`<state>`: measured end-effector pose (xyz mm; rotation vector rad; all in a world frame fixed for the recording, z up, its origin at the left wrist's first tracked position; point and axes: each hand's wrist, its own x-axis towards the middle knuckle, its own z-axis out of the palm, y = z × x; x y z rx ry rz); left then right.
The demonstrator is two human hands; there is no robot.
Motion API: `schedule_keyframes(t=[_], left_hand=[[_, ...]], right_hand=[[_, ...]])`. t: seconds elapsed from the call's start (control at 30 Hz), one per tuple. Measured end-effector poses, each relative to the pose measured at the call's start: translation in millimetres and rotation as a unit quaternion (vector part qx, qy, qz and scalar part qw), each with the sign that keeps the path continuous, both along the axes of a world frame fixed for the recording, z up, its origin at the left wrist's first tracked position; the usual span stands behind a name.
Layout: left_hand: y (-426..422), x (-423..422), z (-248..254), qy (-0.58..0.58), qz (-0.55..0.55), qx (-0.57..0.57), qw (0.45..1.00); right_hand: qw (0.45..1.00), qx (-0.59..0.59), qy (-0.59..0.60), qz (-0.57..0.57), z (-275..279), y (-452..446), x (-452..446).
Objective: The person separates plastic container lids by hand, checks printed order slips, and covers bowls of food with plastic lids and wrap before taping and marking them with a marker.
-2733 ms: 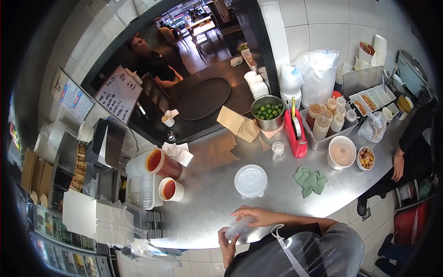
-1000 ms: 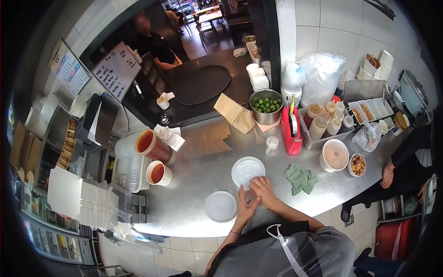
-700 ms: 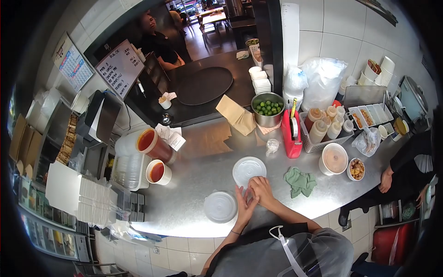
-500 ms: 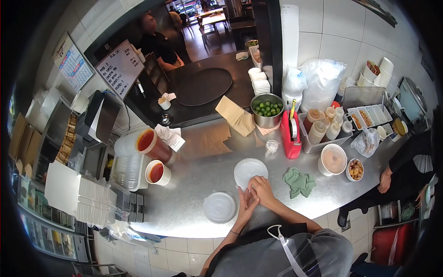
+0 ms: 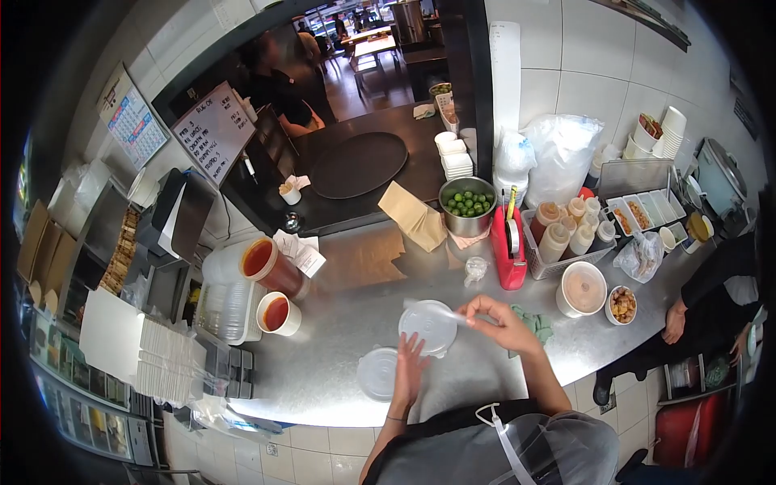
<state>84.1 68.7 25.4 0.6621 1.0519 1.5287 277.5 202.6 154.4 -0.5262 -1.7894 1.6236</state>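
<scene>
The right hand [image 5: 503, 327], mid-frame, has its fingers pinched on a blurred, translucent strip [image 5: 441, 311] above a round, pale container [image 5: 436, 343]. The left hand [image 5: 410, 373] has its fingers spread; whether they touch that container cannot be told. A second round container [image 5: 376, 374] sits to the lower left on the steel bench [image 5: 323, 356], a green cloth [image 5: 536, 323] to the right. A whiteboard [image 5: 212, 133] shows at upper left, tiled floor [image 5: 311, 442] below.

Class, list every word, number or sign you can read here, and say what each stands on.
"AUG", top of the whiteboard; what follows is unclear.
"CHICKEN", lower on the whiteboard.
"DUMPLING", probably, further down it.
Other whiteboard writing: too blurred to read surely.
Wall calendar and paper slips: print too small.
</scene>
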Motion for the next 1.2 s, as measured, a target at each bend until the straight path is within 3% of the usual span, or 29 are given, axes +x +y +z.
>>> schedule_keyframes(t=[0.07, 0.1, 0.2, 0.23, 0.3, 0.33, 0.47, 0.67, 0.8, 0.9, 1.0, 1.07, 1.2], left_hand=[[-7, -13, 0, -0.008, 0.023, 0.052, 0.998], [-11, -8, 40, -0.013, 0.012, 0.076, 0.997], [-32, -22, 43, 0.176, -0.107, 0.095, 0.974], [-38, -13, 50, 0.184, -0.068, -0.031, 0.98], [-47, -10, 43, 0.193, -0.046, -0.052, 0.979], [-48, -8, 41, 0.197, -0.036, -0.061, 0.978], [-51, 7, 47, -0.016, 0.097, -0.018, 0.995], [-59, 0, 57, 0.062, -0.058, 0.022, 0.996], [-52, 2, 58, 0.057, -0.021, -0.021, 0.998], [-45, 5, 62, 0.108, 0.039, -0.019, 0.993], [-44, 6, 65, 0.178, 0.077, -0.013, 0.981], [-48, 5, 61, 0.198, 0.086, -0.03, 0.976], [-49, 2, 56, 0.148, 0.098, -0.057, 0.983]], right_hand=[[0.992, -0.063, -0.013, 0.106, 3, 2, 5], [0.983, -0.096, -0.017, 0.154, 1, 2, 5], [0.965, -0.123, -0.009, 0.233, -23, -2, -7], [0.962, -0.135, -0.007, 0.239, -29, -6, -13], [0.962, -0.168, 0.015, 0.215, -38, -13, -23], [0.975, -0.14, 0.013, 0.172, -39, -15, -27], [0.999, -0.015, -0.018, 0.031, -38, -21, -33], [0.989, 0.12, -0.078, 0.023, -17, -24, -34], [0.97, 0.228, -0.065, 0.06, -19, -34, -44], [0.966, 0.246, -0.034, 0.072, -24, -48, -54], [0.959, 0.273, -0.071, 0.037, -27, -57, -60], [0.932, 0.354, -0.081, 0.011, -29, -60, -65], [0.9, 0.431, -0.053, -0.04, -37, -66, -73]])
